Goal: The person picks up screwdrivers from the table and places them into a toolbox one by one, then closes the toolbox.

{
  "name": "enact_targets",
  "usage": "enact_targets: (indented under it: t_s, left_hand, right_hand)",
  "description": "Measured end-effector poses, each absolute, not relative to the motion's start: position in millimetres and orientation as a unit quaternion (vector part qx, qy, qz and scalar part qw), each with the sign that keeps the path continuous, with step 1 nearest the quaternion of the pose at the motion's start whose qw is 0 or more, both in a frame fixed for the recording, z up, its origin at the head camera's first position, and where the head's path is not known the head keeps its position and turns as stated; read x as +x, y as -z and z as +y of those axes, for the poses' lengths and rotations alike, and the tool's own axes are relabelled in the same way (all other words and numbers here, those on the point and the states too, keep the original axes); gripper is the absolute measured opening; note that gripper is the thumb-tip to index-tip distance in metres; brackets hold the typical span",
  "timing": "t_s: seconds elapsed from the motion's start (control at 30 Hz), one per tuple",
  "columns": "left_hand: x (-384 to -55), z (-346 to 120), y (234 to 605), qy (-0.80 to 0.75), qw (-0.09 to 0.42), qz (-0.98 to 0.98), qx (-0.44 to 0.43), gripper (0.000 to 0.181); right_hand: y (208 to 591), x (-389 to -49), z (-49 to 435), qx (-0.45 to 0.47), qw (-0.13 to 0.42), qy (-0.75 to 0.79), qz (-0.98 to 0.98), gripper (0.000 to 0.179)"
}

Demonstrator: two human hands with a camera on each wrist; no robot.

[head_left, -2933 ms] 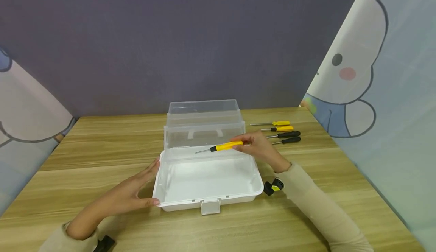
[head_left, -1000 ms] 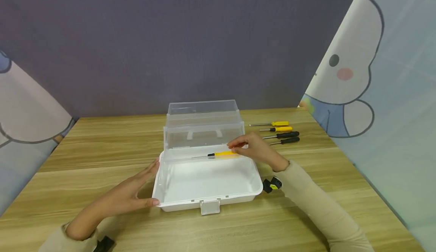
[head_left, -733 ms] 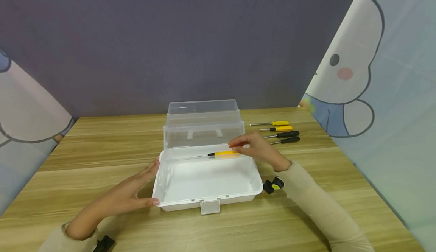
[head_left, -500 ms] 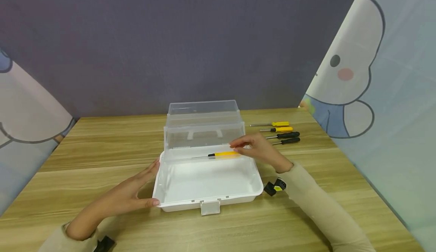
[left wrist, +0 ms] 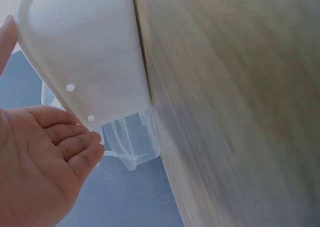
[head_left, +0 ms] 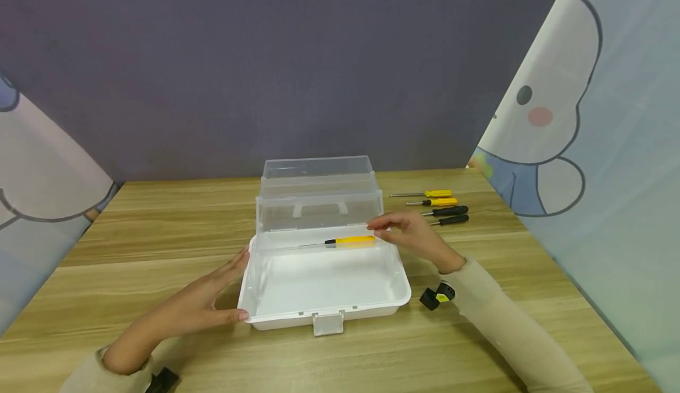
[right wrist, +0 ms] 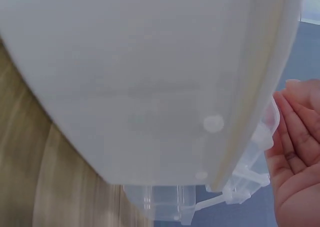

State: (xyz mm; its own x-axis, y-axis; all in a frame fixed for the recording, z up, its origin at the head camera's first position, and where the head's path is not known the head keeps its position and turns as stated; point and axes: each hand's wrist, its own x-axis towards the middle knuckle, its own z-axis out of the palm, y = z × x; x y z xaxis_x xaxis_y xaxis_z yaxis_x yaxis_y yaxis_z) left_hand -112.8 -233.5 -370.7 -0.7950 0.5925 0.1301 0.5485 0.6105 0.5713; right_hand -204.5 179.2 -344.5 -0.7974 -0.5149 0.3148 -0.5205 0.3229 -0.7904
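Note:
A white toolbox [head_left: 329, 307] with raised translucent tiers [head_left: 319, 204] stands in the middle of the table. In its front translucent tray lies a yellow-handled screwdriver [head_left: 355, 240], shaft pointing left, black collar at the middle. My right hand [head_left: 417, 236] hovers over the box's back right corner, thumb and fingers apart just off the handle's end, holding nothing. In the right wrist view the same hand [right wrist: 300, 152] is beside the box wall, its fingers loosely bent. My left hand [head_left: 196, 301] rests on the box's left side, thumb at the front corner, fingers along the rim.
At the back right, several more screwdrivers lie in a row: two yellow-handled, the nearer one [head_left: 441, 202] with a black collar, and two black-handled ones [head_left: 450, 210]. A clear latch [head_left: 328, 324] hangs at the box's front. A dark partition [head_left: 319, 74] rises behind the table.
The right hand lowered the yellow-handled screwdriver into the translucent tray, let go, and has drawn back a little to the right. The left hand and box have stayed put.

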Motion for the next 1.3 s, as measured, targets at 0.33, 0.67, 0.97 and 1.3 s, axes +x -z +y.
enact_targets:
  t_s: [0.33, 0.67, 0.97, 1.3]
  left_hand:
    - [-112.1, -232.9, 370.2, -0.309, 0.041, 0.896, 0.315, 0.095]
    - [-112.1, -233.3, 370.7, -0.311, 0.045, 0.896, 0.313, 0.095]
    - [-112.6, -233.8, 371.6, -0.314, 0.047, 0.895, 0.315, 0.095]
    - [-112.9, -234.0, 371.5, -0.314, 0.047, 0.895, 0.314, 0.095]
  right_hand:
    - [346.9, -201.4, 188.5, 0.310, 0.003, -0.509, -0.803, 0.019]
    - [351.3, -201.4, 195.0, 0.311, 0.001, -0.526, -0.792, 0.020]
    - [353.5, -201.1, 199.3, 0.322, 0.009, -0.534, -0.782, 0.020]
    - [354.6, -202.7, 205.7, 0.325, 0.019, -0.534, -0.780, 0.021]
